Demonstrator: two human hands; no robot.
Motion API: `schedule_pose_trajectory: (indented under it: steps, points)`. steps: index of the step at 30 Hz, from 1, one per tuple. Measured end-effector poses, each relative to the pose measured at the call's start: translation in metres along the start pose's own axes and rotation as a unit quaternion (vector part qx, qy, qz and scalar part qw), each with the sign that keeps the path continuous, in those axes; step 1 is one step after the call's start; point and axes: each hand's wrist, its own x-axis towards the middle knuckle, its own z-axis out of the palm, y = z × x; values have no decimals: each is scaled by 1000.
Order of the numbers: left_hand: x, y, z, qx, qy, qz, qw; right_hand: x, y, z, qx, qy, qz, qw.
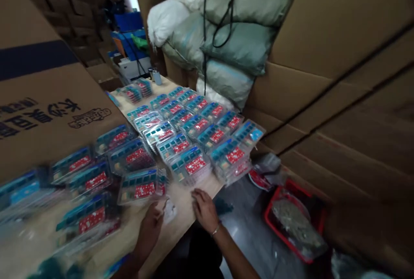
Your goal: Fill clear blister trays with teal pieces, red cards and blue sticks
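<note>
My left hand [151, 222] is closed at the near edge of the table, its fingers on a small white crumpled piece [170, 211], perhaps paper or cloth; blur hides what it is. A short way to the right, my right hand [205, 211] rests on the table edge with its fingers stretched out and nothing in them. Clear plastic packs with teal pieces and a red dotted card stand in stacks beyond both hands. One stack of packs [142, 184] lies just past my left hand, another stack [190, 164] just past my right.
A large printed carton [48, 111] rises at the left over the wooden table [213, 184]. Green-grey sacks [239, 42] are piled behind. Cardboard [323, 98] lines the right side, with dark cords across it. On the floor sits a red basket [268, 218] holding a filled bag.
</note>
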Motion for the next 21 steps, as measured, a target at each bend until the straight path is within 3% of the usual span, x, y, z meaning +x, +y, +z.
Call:
schedule_pose_trajectory:
  steps: [4,8,11,15,17,21]
  points:
    - [-57,6,-12,70,77,-53,993,1,14,-25,101,-103,-40,989]
    - [-101,22,-3,94,70,-123,986,12,38,-32,185,-171,-62,966]
    - [-111,43,10,107,70,-124,984,10,49,-27,200,-167,-57,964]
    - [-112,66,28,124,23,-58,990,-2,54,-30,173,-193,-88,962]
    - [-117,69,35,134,16,-34,990,-4,55,-34,159,-216,-94,959]
    - [-147,61,39,116,47,-60,990,1,57,-36,127,-237,-107,957]
